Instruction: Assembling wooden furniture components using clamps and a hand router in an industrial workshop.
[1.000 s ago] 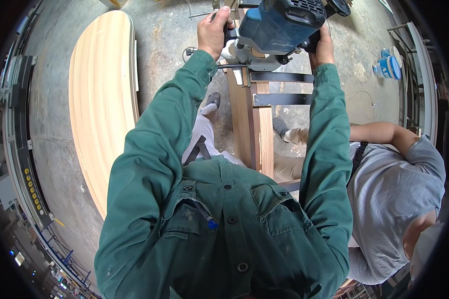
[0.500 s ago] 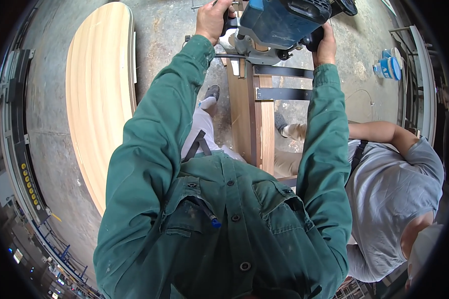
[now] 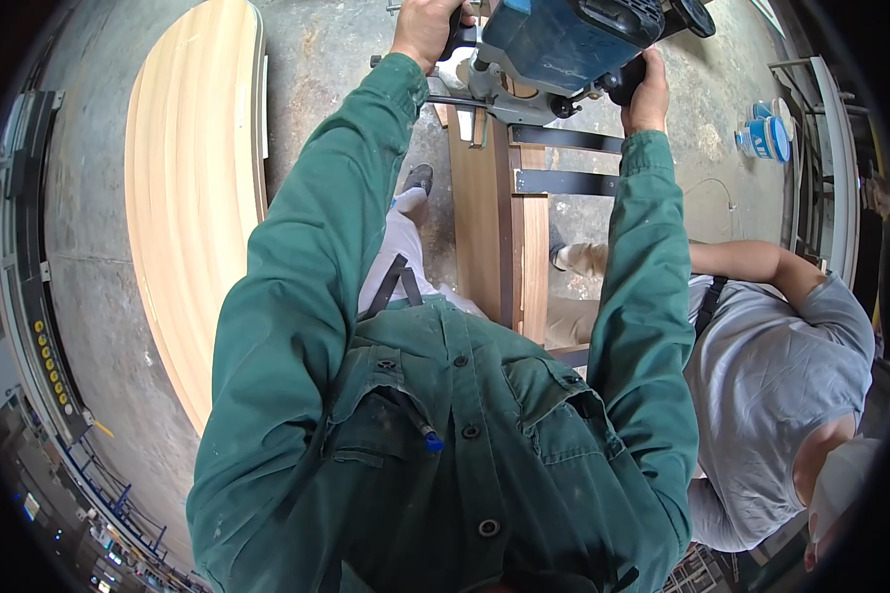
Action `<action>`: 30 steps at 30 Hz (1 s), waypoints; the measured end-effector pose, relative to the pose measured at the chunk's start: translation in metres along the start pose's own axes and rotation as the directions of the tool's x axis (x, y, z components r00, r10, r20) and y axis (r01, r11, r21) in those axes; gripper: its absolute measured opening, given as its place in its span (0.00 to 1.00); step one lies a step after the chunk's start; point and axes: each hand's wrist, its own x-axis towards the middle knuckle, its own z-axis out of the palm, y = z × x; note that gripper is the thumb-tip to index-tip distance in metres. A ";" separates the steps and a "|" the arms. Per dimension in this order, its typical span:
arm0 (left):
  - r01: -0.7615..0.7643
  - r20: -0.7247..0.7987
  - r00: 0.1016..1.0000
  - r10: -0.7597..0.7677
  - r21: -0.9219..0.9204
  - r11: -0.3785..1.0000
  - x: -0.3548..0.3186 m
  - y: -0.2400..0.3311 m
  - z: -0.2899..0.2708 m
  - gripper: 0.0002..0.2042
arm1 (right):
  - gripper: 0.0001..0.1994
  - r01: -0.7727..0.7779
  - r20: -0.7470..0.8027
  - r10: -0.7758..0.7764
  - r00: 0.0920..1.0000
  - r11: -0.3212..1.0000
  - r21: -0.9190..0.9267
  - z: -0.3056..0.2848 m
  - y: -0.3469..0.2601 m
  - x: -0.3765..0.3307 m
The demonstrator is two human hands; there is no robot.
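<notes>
Both my arms, in green sleeves, reach forward to a blue plunge router [image 3: 559,44] at the top of the view. My left hand [image 3: 427,32] is closed around its left black handle. My right hand [image 3: 649,94] grips the black handle on the other side. The router's grey metal base rests over the far part of a long wooden beam [image 3: 480,217] with a dark strip along it. A small wooden block [image 3: 479,128] lies at the base's near edge. The router's bit is hidden.
A large rounded wooden panel [image 3: 193,178] stands to my left. Dark metal bars [image 3: 569,183] extend from the beam's right side. A co-worker in a grey shirt [image 3: 771,366] is close on my right. Blue-and-white buckets [image 3: 763,138] stand on the floor near a metal rack [image 3: 833,168].
The view has shifted slightly. My hands still hold the router, which stays at about the same place over the beam.
</notes>
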 end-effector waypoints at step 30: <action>-0.009 0.073 0.997 0.017 -0.109 0.994 0.011 -0.002 -0.010 0.20 | 0.15 -0.076 -0.025 0.076 0.997 0.997 0.004 0.012 -0.010 -0.020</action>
